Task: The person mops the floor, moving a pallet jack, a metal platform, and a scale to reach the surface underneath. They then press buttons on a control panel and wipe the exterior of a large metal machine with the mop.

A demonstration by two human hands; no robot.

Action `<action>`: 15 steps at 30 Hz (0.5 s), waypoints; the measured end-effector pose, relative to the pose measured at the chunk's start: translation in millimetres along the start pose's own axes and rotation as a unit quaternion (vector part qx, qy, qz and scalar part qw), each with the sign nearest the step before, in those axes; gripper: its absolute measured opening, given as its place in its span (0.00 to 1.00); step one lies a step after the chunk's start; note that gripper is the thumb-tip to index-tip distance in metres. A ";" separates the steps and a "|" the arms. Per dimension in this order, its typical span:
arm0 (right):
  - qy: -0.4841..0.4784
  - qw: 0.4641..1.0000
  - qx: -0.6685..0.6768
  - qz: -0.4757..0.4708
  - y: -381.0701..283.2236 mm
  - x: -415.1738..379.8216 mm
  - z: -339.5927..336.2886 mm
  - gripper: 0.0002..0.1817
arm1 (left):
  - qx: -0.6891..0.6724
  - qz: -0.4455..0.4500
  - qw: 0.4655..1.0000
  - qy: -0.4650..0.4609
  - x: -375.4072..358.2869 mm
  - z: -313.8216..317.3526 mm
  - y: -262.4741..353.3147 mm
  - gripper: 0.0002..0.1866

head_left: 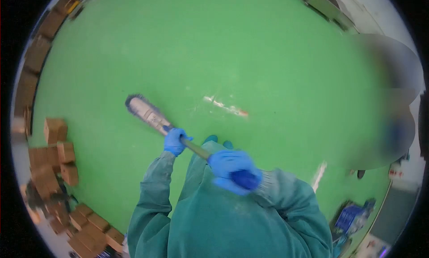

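A mop with a flat, pale head (149, 115) fringed in dark blue-grey reaches out to the upper left over the green floor. Its green handle (195, 148) runs back toward my body. My left hand (175, 141), in a blue glove, is closed round the handle just behind the head. Nearer my body, my right hand (234, 171), also blue-gloved, wraps the other end of the handle and is slightly blurred. Whether the mop head touches the floor I cannot tell.
White scuffed marks (225, 107) show on the floor ahead. Cardboard boxes (56, 130) line the left side and lower left. A blue bag (349, 218) lies at the lower right. Grey cabinets (324, 6) stand at the upper right. Blurred patches cover the right side.
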State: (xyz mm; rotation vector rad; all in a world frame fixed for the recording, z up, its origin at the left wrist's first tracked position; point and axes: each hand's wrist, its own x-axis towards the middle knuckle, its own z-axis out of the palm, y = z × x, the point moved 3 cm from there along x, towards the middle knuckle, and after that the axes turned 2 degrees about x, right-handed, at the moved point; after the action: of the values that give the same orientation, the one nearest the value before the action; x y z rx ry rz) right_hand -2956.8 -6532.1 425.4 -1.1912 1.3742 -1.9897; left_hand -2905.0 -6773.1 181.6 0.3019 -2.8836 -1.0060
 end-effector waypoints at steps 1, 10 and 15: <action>0.018 0.999 0.022 0.035 27.4 -2.3 11.1 0.11 | 0.002 -0.006 1.000 0.002 -7.1 7.5 -28.1 0.14; 0.159 0.976 -0.001 0.151 68.2 -33.9 4.9 0.10 | 0.049 -0.003 0.989 -0.140 0.8 88.5 -103.9 0.07; 0.198 0.969 -0.089 0.114 6.8 -82.5 -33.9 0.06 | -0.098 0.095 0.979 -0.148 34.6 164.9 -15.1 0.10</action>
State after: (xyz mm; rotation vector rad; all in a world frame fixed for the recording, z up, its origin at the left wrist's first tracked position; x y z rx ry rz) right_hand -2942.2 -6455.5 381.7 -0.6810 1.8266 -2.0407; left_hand -2958.3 -6691.7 43.3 -0.1487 -2.9531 -1.3885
